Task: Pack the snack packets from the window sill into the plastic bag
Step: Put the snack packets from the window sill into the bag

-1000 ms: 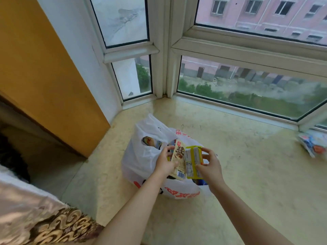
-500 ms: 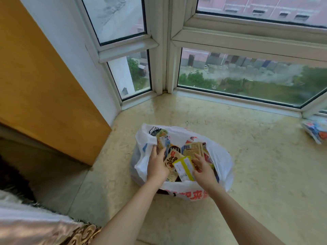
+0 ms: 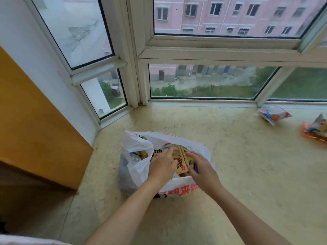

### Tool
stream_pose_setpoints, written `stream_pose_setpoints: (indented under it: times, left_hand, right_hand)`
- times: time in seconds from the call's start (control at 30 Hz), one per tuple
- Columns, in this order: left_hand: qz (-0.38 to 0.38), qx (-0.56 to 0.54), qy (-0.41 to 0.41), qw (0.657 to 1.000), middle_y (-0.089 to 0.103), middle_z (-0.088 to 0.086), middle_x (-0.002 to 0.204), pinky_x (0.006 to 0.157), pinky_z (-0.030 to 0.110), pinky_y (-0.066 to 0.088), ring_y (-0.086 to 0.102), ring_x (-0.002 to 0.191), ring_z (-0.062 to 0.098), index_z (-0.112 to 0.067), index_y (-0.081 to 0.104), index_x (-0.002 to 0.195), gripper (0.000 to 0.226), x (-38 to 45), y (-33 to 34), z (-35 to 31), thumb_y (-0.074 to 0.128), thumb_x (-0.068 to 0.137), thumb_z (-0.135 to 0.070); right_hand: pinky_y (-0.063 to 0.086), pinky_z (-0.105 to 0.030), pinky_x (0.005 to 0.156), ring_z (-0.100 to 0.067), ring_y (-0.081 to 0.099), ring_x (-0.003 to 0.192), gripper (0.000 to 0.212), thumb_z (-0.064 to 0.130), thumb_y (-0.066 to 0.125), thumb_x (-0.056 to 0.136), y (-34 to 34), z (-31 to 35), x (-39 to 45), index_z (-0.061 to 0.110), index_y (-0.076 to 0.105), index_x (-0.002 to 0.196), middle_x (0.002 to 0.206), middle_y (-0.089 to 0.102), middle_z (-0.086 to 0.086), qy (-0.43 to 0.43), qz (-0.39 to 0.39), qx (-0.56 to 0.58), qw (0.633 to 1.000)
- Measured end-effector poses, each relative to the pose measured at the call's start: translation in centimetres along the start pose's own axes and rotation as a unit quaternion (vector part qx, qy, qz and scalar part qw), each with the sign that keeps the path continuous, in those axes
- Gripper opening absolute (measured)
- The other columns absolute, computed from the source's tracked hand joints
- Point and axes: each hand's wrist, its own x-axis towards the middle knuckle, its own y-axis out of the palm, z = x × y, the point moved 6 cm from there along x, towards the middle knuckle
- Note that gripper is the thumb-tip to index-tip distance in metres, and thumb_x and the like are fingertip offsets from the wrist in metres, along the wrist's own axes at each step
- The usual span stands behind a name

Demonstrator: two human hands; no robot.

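A white plastic bag point(image 3: 138, 163) with red print stands open on the marble window sill point(image 3: 238, 165), holding several snack packets. My left hand point(image 3: 161, 165) and my right hand point(image 3: 201, 167) are both inside its mouth, resting on tan packets point(image 3: 180, 161) that lie flat on top of the pile. The fingers press on the packets' sides; whether they still grip them is unclear. Two more snack packets lie on the sill at the far right: a white-blue one point(image 3: 272, 114) and an orange one point(image 3: 315, 130).
Window frames point(image 3: 141, 80) close the sill at the back and left. A yellow-brown panel point(image 3: 35, 129) stands at the left, close to the bag. Bare sill stretches between the bag and the loose packets.
The two packets held upright above the bag a second ago went down into it and now lie flat on the pile. The view tilted up, and a second loose packet shows at right.
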Motion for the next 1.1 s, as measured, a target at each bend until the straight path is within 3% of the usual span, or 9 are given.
stream_pose_setpoints:
  times: [0.2,0.3,0.4,0.47,0.63,0.83,1.1]
  left_hand:
    - [-0.065,0.153,0.136,0.977,0.058,-0.005,0.127,0.085,0.031,0.044,0.055,0.113,0.017,-0.023,0.051,0.134,0.041,-1.2,-1.0,-6.8,0.048,0.095,-0.031]
    - [-0.073,0.197,0.181,0.961,0.065,-0.003,0.119,0.080,0.034,0.047,0.062,0.101,0.019,-0.022,0.059,0.126,0.041,-1.9,-0.2,-10.1,0.060,0.087,-0.032]
    - [-0.084,0.204,0.229,0.948,0.069,0.000,0.108,0.068,0.035,0.053,0.066,0.092,0.023,-0.018,0.067,0.115,0.043,-3.1,1.9,-14.0,0.075,0.076,-0.035]
    - [-0.086,0.205,0.255,0.941,0.069,0.001,0.106,0.068,0.037,0.054,0.067,0.092,0.024,-0.017,0.068,0.113,0.045,-4.5,3.8,-17.2,0.077,0.073,-0.036]
    - [-0.059,0.202,0.296,0.932,0.068,0.002,0.110,0.074,0.041,0.053,0.067,0.092,0.027,-0.017,0.066,0.113,0.047,-8.8,9.9,-25.0,0.078,0.073,-0.040]
    - [-0.034,0.205,0.324,0.923,0.062,0.003,0.125,0.086,0.044,0.047,0.061,0.108,0.028,-0.018,0.059,0.126,0.050,-13.3,16.4,-32.9,0.064,0.084,-0.046]
    - [0.001,0.199,0.350,0.915,0.056,0.002,0.133,0.094,0.043,0.042,0.055,0.117,0.028,-0.019,0.054,0.132,0.051,-16.4,22.3,-40.8,0.058,0.089,-0.047]
  right_hand:
    - [0.054,-0.035,0.081,-0.025,0.061,0.107,0.046,0.012,0.075,0.076,-6.4,0.0,-5.5,0.012,0.062,0.120,0.121,0.063,-0.006,-0.090,-0.130,-0.173,0.972]
    - [0.054,-0.034,0.082,-0.024,0.063,0.102,0.044,0.018,0.078,0.074,-9.6,-1.4,-8.7,0.010,0.064,0.115,0.114,0.066,-0.007,-0.092,-0.185,-0.220,0.953]
    - [0.049,-0.035,0.092,-0.026,0.060,0.109,0.041,0.033,0.054,0.087,-12.4,-4.5,-12.3,0.011,0.062,0.121,0.121,0.063,-0.008,-0.052,-0.201,-0.250,0.946]
    - [0.048,-0.036,0.094,-0.026,0.058,0.112,0.047,0.039,0.043,0.089,-14.1,-7.0,-15.1,0.011,0.060,0.123,0.124,0.062,-0.009,-0.021,-0.199,-0.256,0.946]
    - [0.047,-0.040,0.097,-0.027,0.057,0.118,0.053,0.042,0.039,0.090,-19.2,-13.7,-23.5,0.011,0.055,0.130,0.129,0.060,-0.009,0.044,-0.221,-0.274,0.935]
    - [0.045,-0.041,0.098,-0.027,0.056,0.119,0.053,0.043,0.037,0.091,-24.0,-21.4,-33.4,0.012,0.055,0.131,0.131,0.059,-0.009,0.112,-0.228,-0.283,0.925]
    - [0.042,-0.045,0.104,-0.030,0.050,0.125,0.059,0.049,0.031,0.092,-28.5,-29.2,-40.3,0.013,0.052,0.134,0.137,0.053,-0.012,0.187,-0.222,-0.266,0.919]
